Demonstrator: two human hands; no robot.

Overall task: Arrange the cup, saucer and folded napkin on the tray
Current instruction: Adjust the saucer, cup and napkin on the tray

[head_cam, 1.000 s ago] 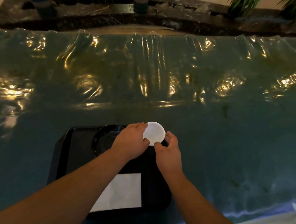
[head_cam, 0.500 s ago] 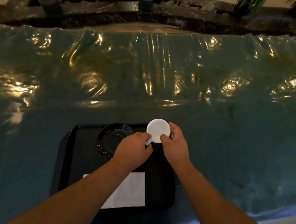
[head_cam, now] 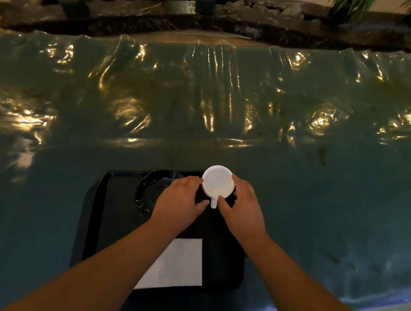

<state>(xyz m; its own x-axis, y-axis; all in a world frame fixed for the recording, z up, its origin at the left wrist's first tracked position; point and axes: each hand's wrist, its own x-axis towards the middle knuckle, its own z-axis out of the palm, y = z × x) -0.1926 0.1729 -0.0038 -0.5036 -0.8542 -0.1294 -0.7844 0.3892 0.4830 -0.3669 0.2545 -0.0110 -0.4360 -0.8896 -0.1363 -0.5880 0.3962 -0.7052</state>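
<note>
Resting at the far right corner of the black tray [head_cam: 92, 220], the white cup [head_cam: 217, 181] is clasped by the left hand [head_cam: 181, 203] and right hand [head_cam: 241, 205], handle pointing toward the person. The dark saucer [head_cam: 149, 190] is seen just left; the folded napkin [head_cam: 181, 264] lies nearer.

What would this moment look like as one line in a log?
both hands around white cup | cup beside black saucer | napkin flat on tray
</note>
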